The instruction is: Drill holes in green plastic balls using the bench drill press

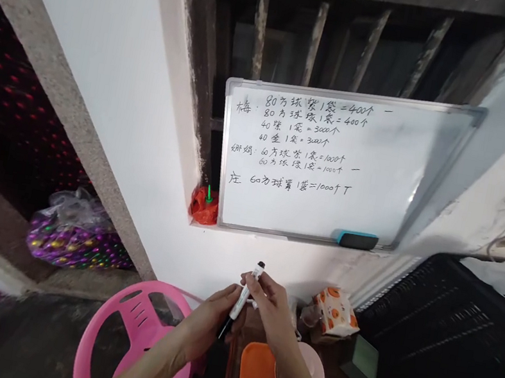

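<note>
Left hand and right hand: fingers clamped on marker. Whiteboard beyond, handwritten; eraser at lower edge.

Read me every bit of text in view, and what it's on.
Whiteboard, handwritten:
"梅: 80方球紫1袋=400个 一"
"80方球绿1袋=400个"
"40紫1袋=3000个"
"40金1袋=3000个"
"娜娟: 60方球紫1袋=1000个" (second name character uncertain)
"60方球绿1袋=1000个 一"
"庄 60方球紫1袋=1000个 T"
Marker: print too small to read.
Patterned box: no lettering I can make out.

Forearms angled inward, left hand beside right hand, fingers curled
</note>
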`<action>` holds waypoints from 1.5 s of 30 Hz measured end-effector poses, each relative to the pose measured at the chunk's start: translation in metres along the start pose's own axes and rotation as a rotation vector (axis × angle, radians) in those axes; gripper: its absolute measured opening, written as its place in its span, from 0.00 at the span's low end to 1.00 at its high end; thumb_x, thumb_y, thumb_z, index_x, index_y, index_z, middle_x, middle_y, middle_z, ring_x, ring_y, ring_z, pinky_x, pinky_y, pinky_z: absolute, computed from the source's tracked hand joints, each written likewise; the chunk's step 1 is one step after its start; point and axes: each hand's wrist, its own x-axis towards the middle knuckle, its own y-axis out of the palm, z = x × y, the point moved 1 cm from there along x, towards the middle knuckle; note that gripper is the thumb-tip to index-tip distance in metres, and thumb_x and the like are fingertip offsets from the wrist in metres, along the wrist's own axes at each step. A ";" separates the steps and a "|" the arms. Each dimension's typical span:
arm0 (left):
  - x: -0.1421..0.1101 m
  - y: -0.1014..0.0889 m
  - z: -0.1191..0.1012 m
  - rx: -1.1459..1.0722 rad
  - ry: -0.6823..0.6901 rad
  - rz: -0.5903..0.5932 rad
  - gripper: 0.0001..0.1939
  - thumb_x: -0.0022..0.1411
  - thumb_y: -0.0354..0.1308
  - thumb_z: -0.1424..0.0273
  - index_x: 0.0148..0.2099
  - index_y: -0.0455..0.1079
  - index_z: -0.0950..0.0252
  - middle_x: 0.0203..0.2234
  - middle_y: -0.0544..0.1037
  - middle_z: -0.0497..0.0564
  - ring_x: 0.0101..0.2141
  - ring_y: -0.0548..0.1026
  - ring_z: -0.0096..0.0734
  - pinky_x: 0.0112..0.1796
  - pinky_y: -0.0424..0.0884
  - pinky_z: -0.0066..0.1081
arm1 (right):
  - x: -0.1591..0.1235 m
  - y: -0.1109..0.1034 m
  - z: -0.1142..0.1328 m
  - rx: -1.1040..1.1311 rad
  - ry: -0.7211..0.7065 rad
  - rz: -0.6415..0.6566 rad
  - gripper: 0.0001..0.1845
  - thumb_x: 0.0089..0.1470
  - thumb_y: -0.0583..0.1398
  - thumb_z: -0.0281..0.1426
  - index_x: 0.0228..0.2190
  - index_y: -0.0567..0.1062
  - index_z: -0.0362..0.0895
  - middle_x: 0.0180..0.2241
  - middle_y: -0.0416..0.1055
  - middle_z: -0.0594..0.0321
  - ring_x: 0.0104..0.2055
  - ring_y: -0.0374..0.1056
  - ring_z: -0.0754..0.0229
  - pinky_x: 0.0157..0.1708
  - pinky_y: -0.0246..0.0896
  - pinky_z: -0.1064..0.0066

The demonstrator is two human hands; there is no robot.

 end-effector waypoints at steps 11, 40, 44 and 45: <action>-0.007 -0.005 0.015 -0.042 0.000 0.096 0.17 0.58 0.64 0.57 0.38 0.68 0.66 0.18 0.64 0.42 0.18 0.61 0.19 0.32 0.67 0.28 | -0.007 -0.008 -0.015 0.036 -0.125 -0.161 0.26 0.43 0.66 0.52 0.23 0.71 0.41 0.20 0.59 0.68 0.24 0.54 0.68 0.24 0.53 0.74; -0.002 0.031 -0.002 -0.059 -0.022 0.111 0.24 0.60 0.57 0.48 0.35 0.67 0.67 0.17 0.67 0.44 0.15 0.64 0.22 0.28 0.70 0.31 | -0.017 -0.033 0.031 0.097 -0.152 -0.326 0.33 0.51 0.56 0.60 0.25 0.75 0.40 0.15 0.50 0.71 0.19 0.47 0.71 0.19 0.40 0.75; 0.001 0.036 -0.003 0.008 -0.008 0.159 0.20 0.59 0.62 0.54 0.31 0.64 0.66 0.18 0.67 0.43 0.17 0.64 0.21 0.30 0.70 0.29 | -0.018 -0.041 0.029 0.106 -0.163 -0.292 0.32 0.51 0.56 0.59 0.26 0.74 0.41 0.14 0.51 0.71 0.19 0.47 0.70 0.20 0.40 0.75; 0.002 0.037 -0.003 0.017 -0.005 0.171 0.20 0.59 0.62 0.54 0.31 0.64 0.66 0.18 0.66 0.43 0.17 0.64 0.21 0.30 0.70 0.29 | -0.017 -0.043 0.028 0.126 -0.171 -0.285 0.32 0.51 0.56 0.59 0.25 0.73 0.41 0.14 0.51 0.71 0.18 0.47 0.70 0.19 0.40 0.75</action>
